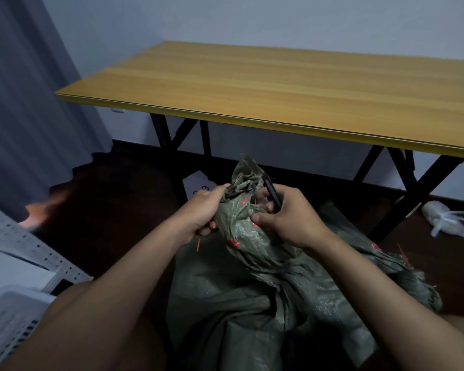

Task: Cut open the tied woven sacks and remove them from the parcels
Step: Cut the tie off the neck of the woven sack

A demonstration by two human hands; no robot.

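Observation:
A grey-green woven sack (247,285) with red markings stands on the dark floor between my knees, its top bunched into a tied neck (243,187). My left hand (202,210) grips the neck from the left, just below the knot. My right hand (284,212) holds a black cutting tool (271,194) against the right side of the neck. I cannot make out the tool's blade. Whatever is inside the sack is hidden.
A wooden folding table (292,95) on black legs stands just beyond the sack. A white plastic bag (447,218) lies on the floor at right, a white card (197,184) under the table. Grey curtain (24,103) at left, white crate (8,314) and perforated metal rail (32,247) at lower left.

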